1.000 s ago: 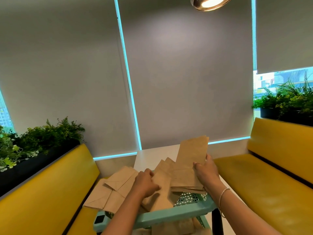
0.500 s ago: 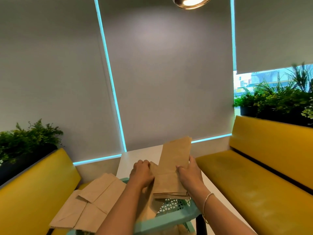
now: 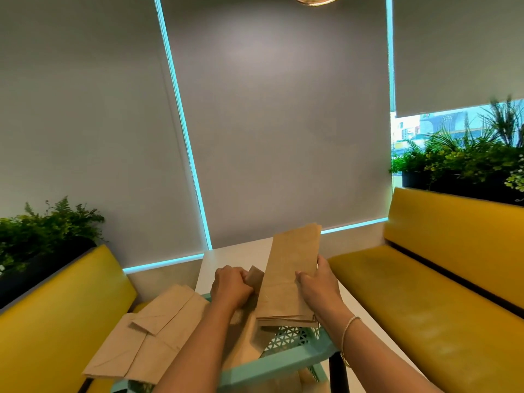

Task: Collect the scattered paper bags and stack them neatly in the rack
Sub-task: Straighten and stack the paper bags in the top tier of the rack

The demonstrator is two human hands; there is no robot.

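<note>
Left hand (image 3: 231, 289) has closed in toward the right hand (image 3: 317, 289) since a second ago; the fanned bags are now gathered nearer one bundle, so squaring-up looks nearly done and loading comes next. Left fingers curl tight round a small folded brown bag (image 3: 255, 279). Right fingers pinch the long kraft paper bag stack (image 3: 289, 276) at its 3 o'clock edge. Stack tilts up toward 12 o'clock, lower ends resting over the teal mesh rack (image 3: 286, 361). Bags flat, creased, edges uneven. Loose flat bags (image 3: 147, 336) lie at 8 o'clock, overhanging the rack. White desk (image 3: 235, 256) behind.
</note>
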